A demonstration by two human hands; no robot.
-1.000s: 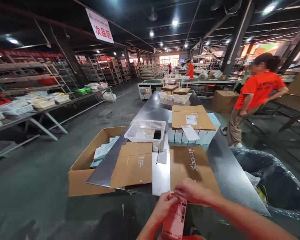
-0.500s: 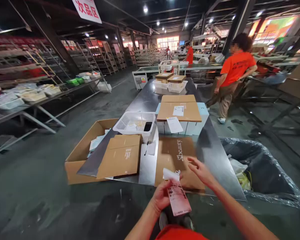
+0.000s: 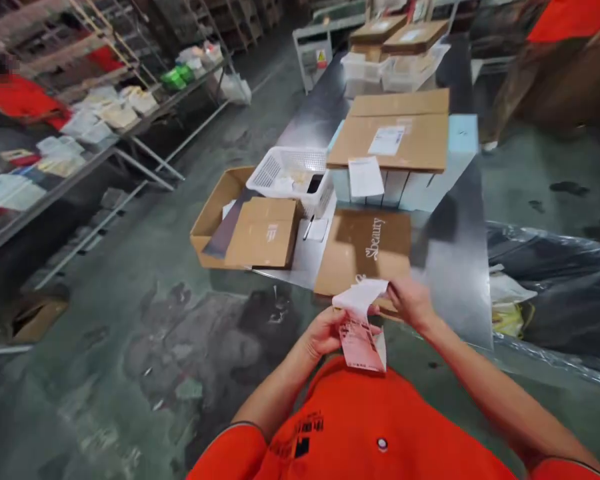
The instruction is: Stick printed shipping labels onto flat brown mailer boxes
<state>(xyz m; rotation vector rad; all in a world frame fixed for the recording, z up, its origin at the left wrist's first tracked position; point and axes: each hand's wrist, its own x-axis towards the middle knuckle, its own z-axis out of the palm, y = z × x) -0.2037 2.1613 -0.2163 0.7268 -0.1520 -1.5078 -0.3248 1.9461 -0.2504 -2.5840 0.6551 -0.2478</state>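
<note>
A shipping label sheet (image 3: 359,343) with a white upper part and a pinkish printed lower part is held in front of my body. My left hand (image 3: 326,331) is closed around its left side. At its upper right corner, my right hand (image 3: 413,303) pinches the white part, which bends up and away from the printed part. Just beyond my hands lies a flat brown carton (image 3: 347,247) marked "beauty" at the table's near edge. Left of it is another flat carton (image 3: 260,233), with a black pen (image 3: 309,228) on paper between them.
A white basket (image 3: 285,163) with a dark phone-like object stands on the metal table (image 3: 467,280). Light blue boxes (image 3: 460,143) carry a labelled carton (image 3: 390,130). Left is an open cardboard box (image 3: 205,217); right, a plastic-lined bin (image 3: 570,280). People in orange stand on both sides.
My right hand has come from above the carton to the label sheet and grasped its white top corner. The view has tilted down and turned left.
</note>
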